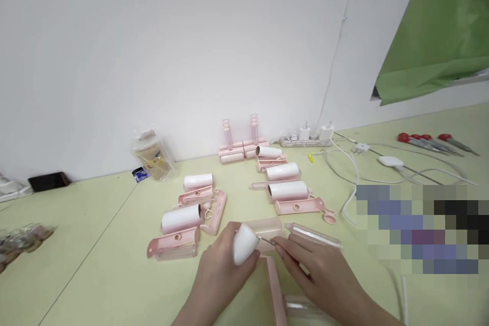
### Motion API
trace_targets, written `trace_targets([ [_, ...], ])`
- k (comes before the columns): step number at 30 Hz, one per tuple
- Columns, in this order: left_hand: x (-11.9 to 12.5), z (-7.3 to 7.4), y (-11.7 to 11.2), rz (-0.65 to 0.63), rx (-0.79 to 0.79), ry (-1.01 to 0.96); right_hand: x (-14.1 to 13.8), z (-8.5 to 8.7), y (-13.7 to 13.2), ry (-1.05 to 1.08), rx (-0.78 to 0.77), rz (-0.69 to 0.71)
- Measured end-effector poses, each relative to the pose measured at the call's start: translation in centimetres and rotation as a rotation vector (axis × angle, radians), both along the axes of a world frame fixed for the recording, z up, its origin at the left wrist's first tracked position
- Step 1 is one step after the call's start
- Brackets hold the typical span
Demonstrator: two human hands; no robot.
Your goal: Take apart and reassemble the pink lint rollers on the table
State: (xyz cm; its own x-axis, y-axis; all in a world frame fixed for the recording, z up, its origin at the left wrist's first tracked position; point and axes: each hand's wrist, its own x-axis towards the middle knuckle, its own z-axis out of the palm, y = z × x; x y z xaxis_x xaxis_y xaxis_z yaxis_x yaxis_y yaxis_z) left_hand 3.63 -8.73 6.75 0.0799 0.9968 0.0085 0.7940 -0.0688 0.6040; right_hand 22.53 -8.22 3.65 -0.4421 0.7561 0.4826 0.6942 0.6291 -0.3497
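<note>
- One pale green-yellow table (pixel 103 285) carries all the parts, its far edge running along the white wall (pixel 171 51).
- Two bare hands meet over its near side. The left hand (pixel 217 265) curls firmly around a white cylinder (pixel 245 245), which it holds tilted above the table, between the hands. The right hand (pixel 319 265) has thumb and fingers pinched together on a thin tool (pixel 267 240).
- One clear pouch (pixel 153 158) stands near the wall with something tan inside, too indistinct to name.
- Five loose white cylinders (pixel 288 190) lie on their sides, two left and three right. Some show dark mouths; whether anything is inside cannot be told.
- Several pink casings (pixel 300 206) lie among them, some with a round hole. Two more pink assemblies (pixel 233 155) are by the wall, each with an upright piece.
- A few clear tubes lie about, one (pixel 313 234) just behind the right hand; no contents show.
- Smallest is the tool's tip, at the cylinder's right end. The step in hand looks like working at that rim; how far it enters is unclear. Going on calls for a steady left hold and a light, well-aligned right hand.
</note>
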Motion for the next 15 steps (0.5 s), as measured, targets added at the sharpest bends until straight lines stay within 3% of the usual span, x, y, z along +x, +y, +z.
trace_targets([
  [4, -0.1, 0.2, 0.1, -0.012, -0.018, 0.048, 0.4, -0.3, 0.2, -0.031, -0.01, -0.087],
  [8, -0.2, 0.8, 0.5, 0.009, -0.013, 0.047, 1.0, 0.8, 0.9, 0.186, -0.247, -0.092],
  [11, -0.1, 1.7, 1.1, 0.026, -0.001, 0.013, 1.5, 3.0, 1.9, 0.491, -0.363, -0.01],
  [15, 0.7, 2.6, 2.2, -0.144, 0.097, -0.111, 1.9, 7.1, 3.8, 0.856, -0.301, 0.047],
])
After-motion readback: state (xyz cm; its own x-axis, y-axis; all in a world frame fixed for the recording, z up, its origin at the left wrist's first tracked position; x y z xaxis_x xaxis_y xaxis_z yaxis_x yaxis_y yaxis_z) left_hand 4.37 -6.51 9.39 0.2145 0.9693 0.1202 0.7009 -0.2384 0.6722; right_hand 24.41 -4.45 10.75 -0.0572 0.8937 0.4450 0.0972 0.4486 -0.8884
